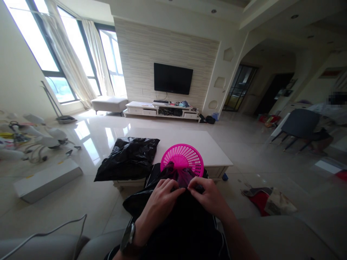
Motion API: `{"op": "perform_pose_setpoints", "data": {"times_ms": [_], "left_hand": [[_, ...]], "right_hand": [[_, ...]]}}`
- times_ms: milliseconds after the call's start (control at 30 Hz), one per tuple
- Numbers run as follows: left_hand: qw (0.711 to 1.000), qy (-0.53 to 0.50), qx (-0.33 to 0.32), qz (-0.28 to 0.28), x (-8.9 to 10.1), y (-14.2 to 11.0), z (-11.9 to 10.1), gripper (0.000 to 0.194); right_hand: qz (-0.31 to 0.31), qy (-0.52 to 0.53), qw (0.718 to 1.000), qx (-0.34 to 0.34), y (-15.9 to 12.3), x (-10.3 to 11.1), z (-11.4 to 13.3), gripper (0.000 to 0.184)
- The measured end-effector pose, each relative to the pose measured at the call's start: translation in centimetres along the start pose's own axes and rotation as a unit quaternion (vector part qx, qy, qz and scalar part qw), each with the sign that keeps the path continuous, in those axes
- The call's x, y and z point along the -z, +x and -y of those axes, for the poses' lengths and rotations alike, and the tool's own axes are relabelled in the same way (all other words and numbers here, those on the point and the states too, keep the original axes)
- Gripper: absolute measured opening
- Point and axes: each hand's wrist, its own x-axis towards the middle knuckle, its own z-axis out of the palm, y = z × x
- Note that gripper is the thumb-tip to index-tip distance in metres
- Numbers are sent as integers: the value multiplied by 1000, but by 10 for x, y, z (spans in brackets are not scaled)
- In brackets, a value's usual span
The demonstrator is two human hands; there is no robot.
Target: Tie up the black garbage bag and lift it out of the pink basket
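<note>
My left hand [162, 198], with a watch [128, 236] on its wrist, pinches the edge of a thin black plastic bag [137, 201]. Close beside it, my right hand [208, 196] is closed on the same bag, its thumb and forefinger together. The bag spreads over my lap, and part of it hangs over the near rim of a pink plastic basket [182, 154] with slotted sides. The basket stands just beyond my hands, by the table's near edge; its lower part is hidden. A second black plastic bag [130, 155] lies flattened on the table's left end.
Ahead is a low white table [214, 150]. A long white box [48, 180] lies on the floor at left, with white machine-like parts [46, 135] behind it. Red and beige cloth items [267, 200] lie at right. A dark chair [299, 122] stands near a seated person.
</note>
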Motion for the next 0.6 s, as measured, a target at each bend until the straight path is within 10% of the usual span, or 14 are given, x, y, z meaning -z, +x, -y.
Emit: {"op": "perform_pose_setpoints", "data": {"times_ms": [600], "left_hand": [[998,-15,-27,-59,-2,-2,0,25]], "right_hand": [[54,-20,995,84,-2,0,8,26]]}}
